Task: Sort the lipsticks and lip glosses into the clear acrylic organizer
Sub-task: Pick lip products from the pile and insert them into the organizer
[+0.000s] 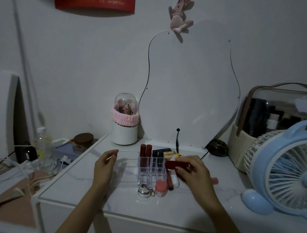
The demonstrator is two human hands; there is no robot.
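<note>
The clear acrylic organizer [128, 169] stands mid-table. Two red tubes [145, 154] and two dark lipsticks [157, 160] stand upright in its back slots. My left hand [105, 164] holds the organizer's left back edge between thumb and fingers. Just right of the organizer, my right hand [191, 170] grips a red lipstick tube [173, 165] lying sideways above the table. A brown-red tube [169, 181] and a white tube [175, 180] lie under that hand. A pink-capped pot [161, 188] and a silver heart-shaped case [144, 191] sit in front of the organizer.
A wavy mirror [190, 93] leans on the wall behind. A white brush holder with a pink band [124, 125] stands at the back left. At the right are a blue fan [283, 171] and a cosmetics case [271, 120]. Bottle, jar and cables clutter the left side table [11, 174].
</note>
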